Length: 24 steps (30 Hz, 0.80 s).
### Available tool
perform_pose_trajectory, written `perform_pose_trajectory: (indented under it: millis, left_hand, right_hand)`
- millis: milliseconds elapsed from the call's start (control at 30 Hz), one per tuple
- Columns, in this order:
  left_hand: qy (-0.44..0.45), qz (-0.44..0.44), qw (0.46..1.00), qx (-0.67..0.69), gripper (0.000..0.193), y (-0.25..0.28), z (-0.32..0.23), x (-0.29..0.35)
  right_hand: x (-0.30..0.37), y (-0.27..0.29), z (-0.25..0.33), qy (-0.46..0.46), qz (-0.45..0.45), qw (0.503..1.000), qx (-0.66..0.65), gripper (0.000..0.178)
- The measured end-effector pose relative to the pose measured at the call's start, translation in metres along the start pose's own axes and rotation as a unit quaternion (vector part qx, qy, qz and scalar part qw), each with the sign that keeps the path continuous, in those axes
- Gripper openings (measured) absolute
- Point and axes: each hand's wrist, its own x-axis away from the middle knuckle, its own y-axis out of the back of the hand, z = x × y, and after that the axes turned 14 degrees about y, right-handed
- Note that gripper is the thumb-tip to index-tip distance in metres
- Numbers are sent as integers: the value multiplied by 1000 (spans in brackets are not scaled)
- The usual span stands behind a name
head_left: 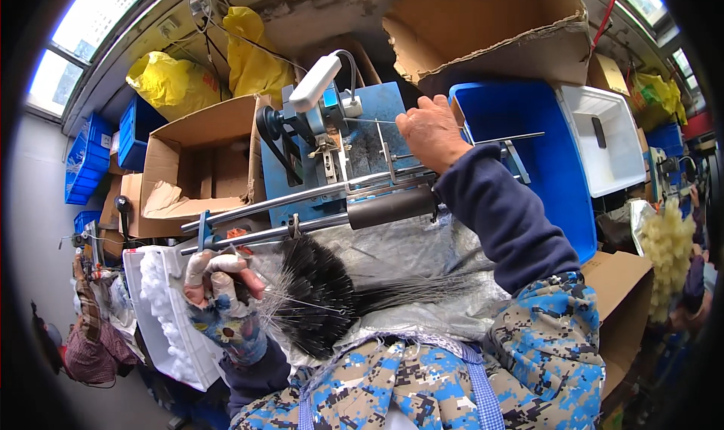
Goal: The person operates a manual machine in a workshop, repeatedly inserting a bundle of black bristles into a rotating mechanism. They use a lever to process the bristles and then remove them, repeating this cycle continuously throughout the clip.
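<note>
Black wire-stemmed brushes (315, 298) are bunched beside the curled left hand (225, 298). The right hand (434, 134) is bent over the blue-based machine (366, 151); what either grips cannot be told

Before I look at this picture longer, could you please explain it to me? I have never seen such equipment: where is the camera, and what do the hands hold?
There is no robot here. A person wears a wide fisheye camera on the head, looking down, so straight edges bend. The blue bench machine stands ahead, with metal rails across its near side. The right hand is closed at the machine; a thin wire runs up to its fingers, but the grip is hidden. The left hand, some fingers wrapped in white, is curled beside black bristles with thin wire stems, lying on a silvery sheet. I cannot tell whether it holds anything.
</note>
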Motion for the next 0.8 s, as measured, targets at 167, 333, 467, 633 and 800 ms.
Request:
perform_pose_trajectory:
  millis: [167,333,467,633,800]
  left_hand:
    - [37,-46,998,-12,27,58,-10,13]
    - [49,14,983,-174,22,-57,-1,15]
    - [98,92,975,-176,29,-16,-5,20]
    - [43,83,676,-731,30,52,61,6]
    - [163,95,683,-705,30,60,86,11]
  right_hand:
    - [78,61,49,87,1,968,-235,20]
    - [52,56,139,163,-61,649,-741,40]
    - [54,53,117,147,-233,733,-622,26]
    - [15,35,53,3,-236,945,-224,15]
    - [-42,-15,42,-25,-127,990,-50,9]
